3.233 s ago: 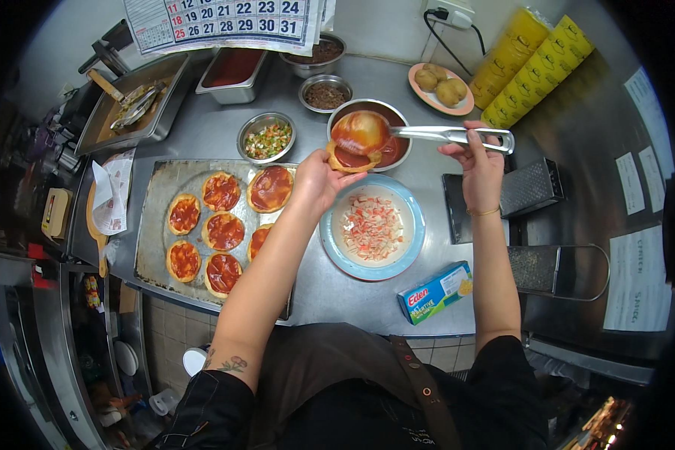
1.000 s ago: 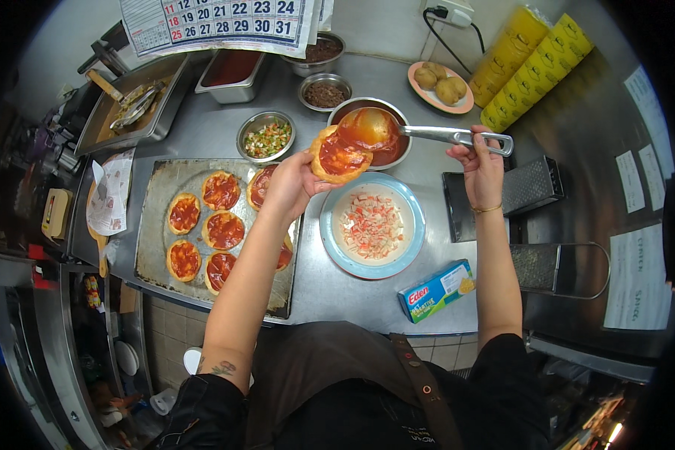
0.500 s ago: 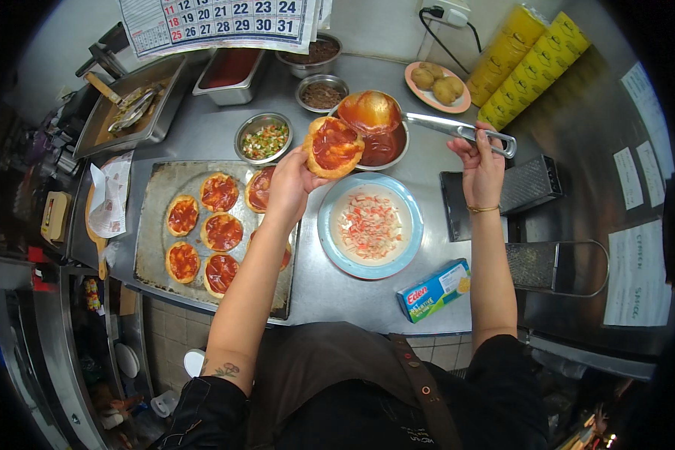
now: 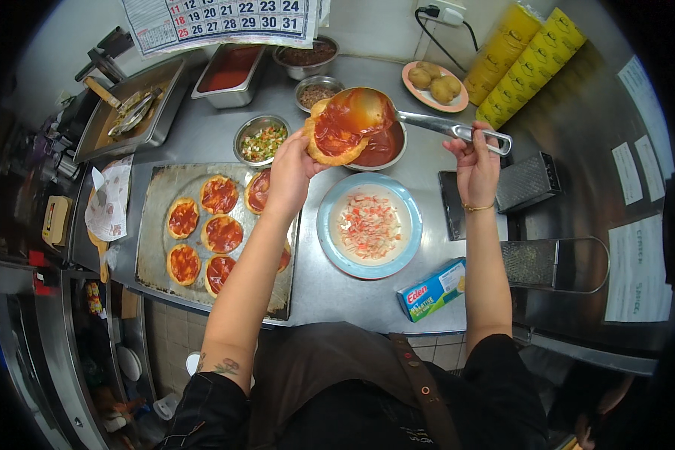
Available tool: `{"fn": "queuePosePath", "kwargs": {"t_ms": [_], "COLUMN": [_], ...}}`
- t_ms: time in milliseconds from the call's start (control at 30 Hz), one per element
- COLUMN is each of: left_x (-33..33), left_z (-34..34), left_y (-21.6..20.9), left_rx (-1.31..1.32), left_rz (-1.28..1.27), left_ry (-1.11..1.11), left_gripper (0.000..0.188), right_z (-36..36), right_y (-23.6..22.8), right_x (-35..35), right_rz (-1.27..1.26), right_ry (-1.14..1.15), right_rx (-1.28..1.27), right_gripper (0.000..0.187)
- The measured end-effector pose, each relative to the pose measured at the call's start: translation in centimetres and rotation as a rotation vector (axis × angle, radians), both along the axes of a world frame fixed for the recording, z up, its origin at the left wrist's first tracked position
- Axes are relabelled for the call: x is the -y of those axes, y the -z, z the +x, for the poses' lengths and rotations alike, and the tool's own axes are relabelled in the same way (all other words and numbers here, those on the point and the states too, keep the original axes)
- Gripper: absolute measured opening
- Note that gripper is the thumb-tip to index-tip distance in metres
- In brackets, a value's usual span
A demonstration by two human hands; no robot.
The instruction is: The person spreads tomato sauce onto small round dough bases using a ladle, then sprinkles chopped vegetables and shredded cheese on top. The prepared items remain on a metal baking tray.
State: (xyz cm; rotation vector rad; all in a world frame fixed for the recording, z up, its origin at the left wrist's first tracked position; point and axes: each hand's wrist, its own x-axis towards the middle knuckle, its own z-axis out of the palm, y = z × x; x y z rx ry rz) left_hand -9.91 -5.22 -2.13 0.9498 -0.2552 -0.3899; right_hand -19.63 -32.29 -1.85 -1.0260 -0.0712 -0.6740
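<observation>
1. By the left hand (image 4: pixel 289 174), a round crust (image 4: pixel 336 142) spread with red sauce is held up at its lower left edge; the fingers are curled partly closed under it, and their tips are mostly hidden by the crust.
2. By the right hand (image 4: pixel 475 161), a metal ladle (image 4: pixel 441 128) is gripped near the end of its handle, with the fingers bent closed around it.
3. The ladle's sauce-coated bowl is held over the upper right part of the crust; whether the two are touching cannot be told.
4. The crust is held above the counter, partly over a metal bowl of red sauce (image 4: pixel 386 150), which is partly covered by the crust and ladle.
5. To the left, a worn baking tray (image 4: pixel 156 259) is laid with more sauced crusts (image 4: pixel 222 232), two of them partly hidden by the left forearm.
6. Just below the sauce bowl, a blue-rimmed plate (image 4: pixel 328 247) is filled at its middle with chopped red-and-white pieces (image 4: pixel 369 226).
7. Near the left hand, a small metal bowl of diced vegetables (image 4: pixel 262 142) is set behind the tray.
8. Beside the right forearm, a blue-and-green box (image 4: pixel 432 290) is placed on the counter (image 4: pixel 330 304), and two metal graters (image 4: pixel 529 185) are seen farther right.
</observation>
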Motion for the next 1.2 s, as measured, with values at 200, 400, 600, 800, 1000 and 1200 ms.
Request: {"fn": "queuePosePath", "kwargs": {"t_ms": [200,400,600,800,1000,1200], "left_x": [-0.5,-1.0,-1.2,-0.4,0.9,2.2], "left_z": [1.1,0.9,1.7,1.8,1.2,0.3], "left_y": [-1.4,-3.4,-3.3,-1.4,0.9,1.4], "left_rx": [-0.040,-0.060,-0.154,-0.226,-0.241,-0.350], "left_rz": [0.043,0.142,0.123,0.005,-0.114,-0.329], "left_ry": [0.169,0.220,0.274,0.286,0.211,0.182], "left_gripper": [0.039,0.033,0.033,0.035,0.036,0.038], "right_z": [0.8,1.4,1.8,1.9,2.1,2.3], "right_y": [-2.0,-2.5,-2.6,-2.8,-3.2,-3.7], "right_x": [2.2,3.5,3.2,2.5,2.1,1.5], "right_rz": [-0.145,-0.161,-0.141,-0.195,-0.238,-0.253], "right_ry": [-0.172,-0.214,-0.275,-0.275,-0.273,-0.203], "right_rx": [-0.004,0.002,-0.012,-0.040,-0.039,-0.015], "right_gripper": [0.020,0.020,0.019,0.020,0.019,0.018]}}
